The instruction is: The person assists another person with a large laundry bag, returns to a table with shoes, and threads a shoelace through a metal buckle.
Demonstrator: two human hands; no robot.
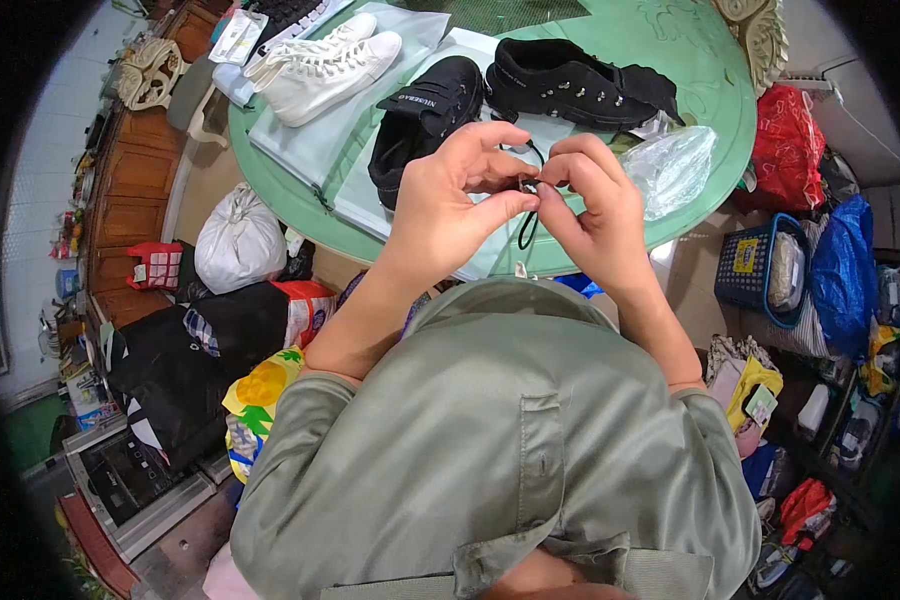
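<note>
A thin black cord hangs in a loop between my hands, above the near edge of the green table. My left hand pinches it between thumb and fingers. From the other side my right hand pinches the same cord, with a small dark piece at the fingertips that is too small to make out. Just beyond my left hand lies a black shoe with a strap and white lettering. Another black shoe, with shiny metal eyelets, lies on its side behind my hands.
White high-top sneakers stand on plastic sheets at the table's left. A crumpled clear plastic bag lies on the right. Floor items include a white sack, a blue basket and a red bag. A carved chair stands far left.
</note>
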